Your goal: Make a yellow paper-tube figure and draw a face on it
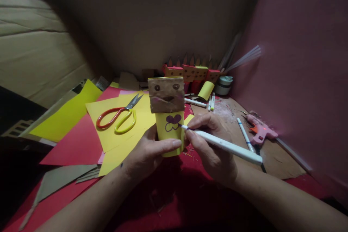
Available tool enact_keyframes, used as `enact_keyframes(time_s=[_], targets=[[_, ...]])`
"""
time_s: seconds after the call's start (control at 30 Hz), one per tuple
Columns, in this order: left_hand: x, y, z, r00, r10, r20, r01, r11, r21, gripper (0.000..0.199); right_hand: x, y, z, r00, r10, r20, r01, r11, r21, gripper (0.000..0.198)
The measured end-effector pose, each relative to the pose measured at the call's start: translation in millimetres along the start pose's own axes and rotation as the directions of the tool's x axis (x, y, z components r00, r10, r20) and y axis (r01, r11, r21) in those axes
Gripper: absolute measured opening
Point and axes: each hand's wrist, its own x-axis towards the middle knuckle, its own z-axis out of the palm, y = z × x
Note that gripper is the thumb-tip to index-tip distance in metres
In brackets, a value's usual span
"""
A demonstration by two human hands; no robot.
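Note:
A paper figure (166, 96) stands upright in my left hand (148, 152), whose thumb lies across its lower front. The figure has a brown cardboard head with a drawn face and a yellow tube body. On the body is a drawn bow-like shape, its upper lobes filled purple and its lower ones only outlined. My right hand (210, 145) grips a white marker pen (228, 146), its dark tip at the right side of the drawing. Scissors (122, 116) with one red and one yellow handle lie partly open on yellow paper (108, 145) to the left.
Red paper (76, 145) and cardboard pieces (65, 181) lie at left. Similar figures (195, 72) stand at the back beside a yellow paper tube (206, 90) and a lidded jar (223, 85). Several markers (195, 102) and a pink glue gun (261, 128) lie right.

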Motion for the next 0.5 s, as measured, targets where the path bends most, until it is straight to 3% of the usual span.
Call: enact_keyframes(time_s=[0.5], targets=[[1.5,-1.5,-0.6,1.000,0.009,0.014,-0.009,1.000,-0.018,0.031,-1.0,4.2,-2.6,0.999,0.039,0.035,-0.040,0.999,0.028,0.009]])
